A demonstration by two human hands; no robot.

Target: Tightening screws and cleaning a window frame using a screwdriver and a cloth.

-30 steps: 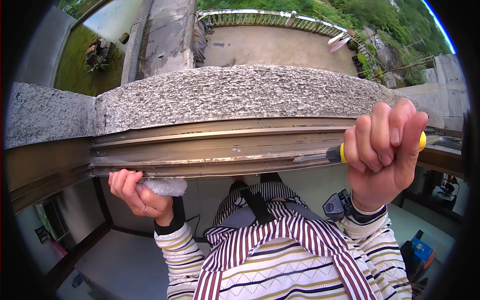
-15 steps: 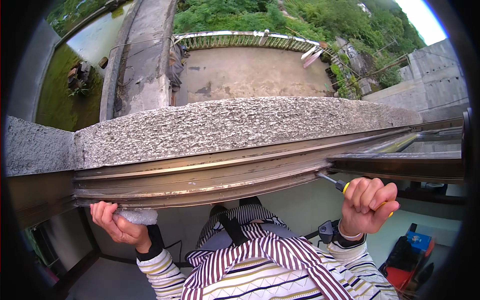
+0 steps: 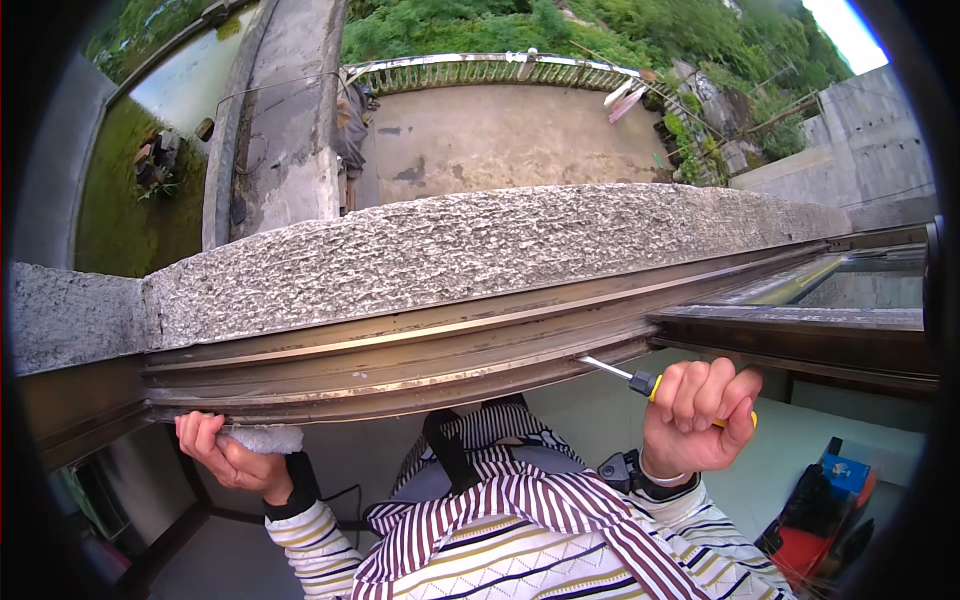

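Note:
My left hand [image 3: 225, 448] is closed on a pale fluffy cloth [image 3: 268, 438], just under the near lip of a bronze-coloured metal window track [image 3: 400, 350]. My right hand [image 3: 700, 415] grips a screwdriver [image 3: 640, 380] with a yellow and black handle; its metal tip lies at the near rail of the track, a little left of the sliding window sash [image 3: 780, 320]. A dark strapped device [image 3: 618, 470] sits on my right wrist.
A rough stone ledge [image 3: 470, 245] runs beyond the track. Below outside are a concrete yard [image 3: 500, 130] with a railing [image 3: 470, 70], a walkway and greenish water [image 3: 115, 190]. Indoors at lower right are a blue box [image 3: 845, 475] and red and black items [image 3: 805, 530].
The view shifted, bringing more of the window sash into sight. My right hand turned and moved down; over the last half second the screwdriver tip slid leftward along the rail.

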